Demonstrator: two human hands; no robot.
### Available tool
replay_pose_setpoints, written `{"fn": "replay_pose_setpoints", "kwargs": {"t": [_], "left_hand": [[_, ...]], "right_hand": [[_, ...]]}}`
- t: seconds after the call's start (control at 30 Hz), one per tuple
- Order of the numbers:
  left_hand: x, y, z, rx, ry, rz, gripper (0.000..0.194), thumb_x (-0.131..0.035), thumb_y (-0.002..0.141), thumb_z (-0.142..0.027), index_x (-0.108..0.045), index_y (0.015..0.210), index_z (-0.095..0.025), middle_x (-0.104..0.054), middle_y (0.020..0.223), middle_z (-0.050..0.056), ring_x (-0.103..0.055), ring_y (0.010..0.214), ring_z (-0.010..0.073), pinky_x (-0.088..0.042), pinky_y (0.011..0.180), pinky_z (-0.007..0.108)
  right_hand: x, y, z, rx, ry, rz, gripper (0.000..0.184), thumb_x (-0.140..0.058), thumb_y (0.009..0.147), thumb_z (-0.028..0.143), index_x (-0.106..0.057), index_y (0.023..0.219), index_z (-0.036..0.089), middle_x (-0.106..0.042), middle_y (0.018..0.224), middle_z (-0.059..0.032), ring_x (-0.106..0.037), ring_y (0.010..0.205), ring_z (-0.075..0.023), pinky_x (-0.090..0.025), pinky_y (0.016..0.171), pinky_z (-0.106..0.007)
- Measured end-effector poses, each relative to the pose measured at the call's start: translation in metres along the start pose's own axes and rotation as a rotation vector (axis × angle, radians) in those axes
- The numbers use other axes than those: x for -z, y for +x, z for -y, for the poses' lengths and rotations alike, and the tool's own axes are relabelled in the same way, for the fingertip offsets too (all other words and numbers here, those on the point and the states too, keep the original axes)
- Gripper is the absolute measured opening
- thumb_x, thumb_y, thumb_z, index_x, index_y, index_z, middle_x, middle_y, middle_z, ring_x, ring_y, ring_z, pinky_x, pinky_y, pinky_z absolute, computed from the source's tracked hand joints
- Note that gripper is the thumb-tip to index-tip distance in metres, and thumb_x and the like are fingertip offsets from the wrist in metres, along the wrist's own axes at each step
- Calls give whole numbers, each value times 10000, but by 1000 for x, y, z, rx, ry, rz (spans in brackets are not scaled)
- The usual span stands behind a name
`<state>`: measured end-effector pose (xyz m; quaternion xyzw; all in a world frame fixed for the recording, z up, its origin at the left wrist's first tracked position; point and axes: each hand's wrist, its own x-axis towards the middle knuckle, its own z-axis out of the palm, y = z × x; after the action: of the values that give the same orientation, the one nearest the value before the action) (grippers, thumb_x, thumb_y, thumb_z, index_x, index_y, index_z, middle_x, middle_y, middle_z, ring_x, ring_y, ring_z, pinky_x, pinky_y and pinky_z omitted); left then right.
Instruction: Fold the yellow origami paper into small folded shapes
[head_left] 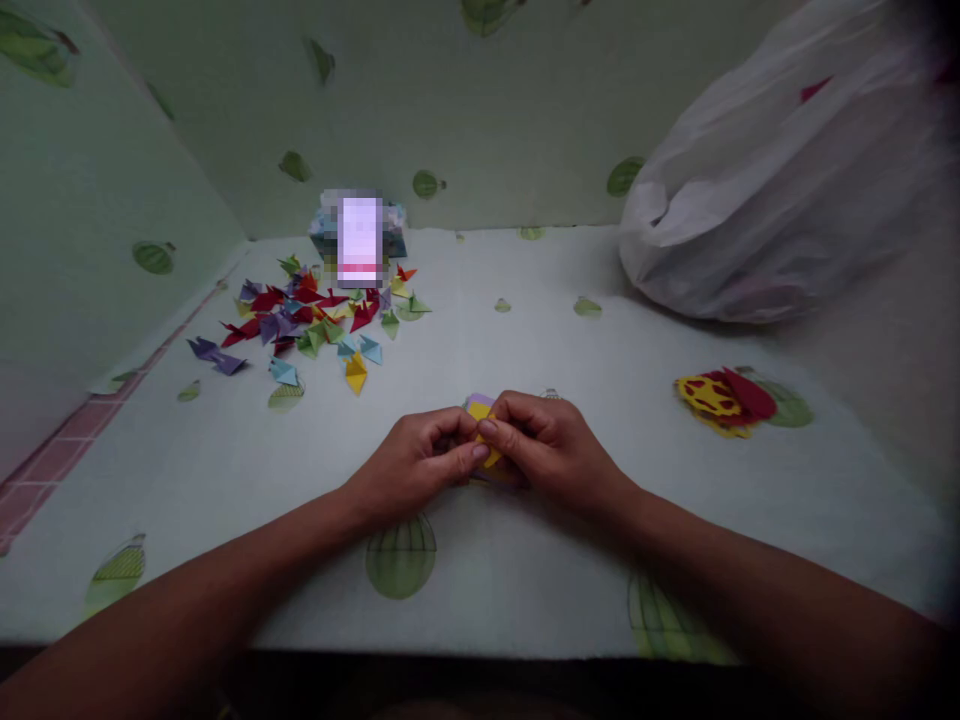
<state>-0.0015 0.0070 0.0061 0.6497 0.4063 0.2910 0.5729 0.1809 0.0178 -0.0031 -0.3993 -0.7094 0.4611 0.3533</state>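
Observation:
My left hand (420, 462) and my right hand (544, 445) meet at the middle of the table, fingertips pinched together on a small yellow paper piece (484, 432). Most of the yellow paper is hidden by my fingers. A purple paper piece (478, 401) peeks out just behind my hands; I cannot tell whether a hand touches it. A pile of folded paper pieces (315, 315) in red, purple, green, blue and yellow lies at the far left of the table.
A pale tablecloth with a leaf print (480, 340) covers the table. A small box, blurred out (358, 238), stands behind the pile. A white plastic bag (780, 190) fills the far right. A stack of red and yellow paper (724, 398) lies at the right.

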Motion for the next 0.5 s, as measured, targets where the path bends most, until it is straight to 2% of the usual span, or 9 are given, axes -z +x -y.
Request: {"fn": "replay_pose_setpoints", "kwargs": {"t": [0.1, 0.2, 0.33, 0.4, 0.5], "left_hand": [[0, 0, -1, -7, 22, 14, 179, -562, 877, -299, -592, 768, -161, -534, 667, -19, -480, 612, 116, -395, 581, 235], [2, -1, -3, 0, 2, 19, 181, -541, 882, -303, -565, 766, -167, -525, 696, -18, -475, 614, 115, -391, 566, 234], [4, -1, 0, -3, 62, 20, 178, -553, 872, -295, -561, 749, -168, -491, 653, -33, -429, 590, 109, -339, 535, 227], [3, 0, 2, -17, 84, 18, 171, -564, 874, -299, -593, 773, -164, -500, 661, -30, -420, 595, 108, -329, 532, 225], [1, -1, 3, -16, 34, 31, 196, -546, 900, -317, -629, 824, -157, -560, 700, -11, -474, 616, 112, -376, 568, 233]], "right_hand": [[0, 0, 2, -3, -31, 9, 389, -471, 961, 357, -487, 612, 187, -493, 492, 37, -420, 448, -80, -331, 449, -218], [1, 0, 2, -73, 134, 58, 470, -411, 986, 451, -487, 605, 187, -506, 492, 31, -460, 414, -80, -372, 426, -213], [3, 2, -1, -125, 297, 83, 351, -538, 930, 475, -534, 732, 185, -539, 533, 48, -481, 394, -81, -378, 381, -201], [3, 1, -1, -100, 228, 74, 298, -603, 903, 407, -541, 720, 181, -535, 517, 54, -468, 402, -72, -365, 392, -190], [1, 0, 0, -34, 68, 4, 325, -578, 921, 331, -531, 642, 172, -536, 504, 41, -460, 425, -64, -356, 423, -186]]}}
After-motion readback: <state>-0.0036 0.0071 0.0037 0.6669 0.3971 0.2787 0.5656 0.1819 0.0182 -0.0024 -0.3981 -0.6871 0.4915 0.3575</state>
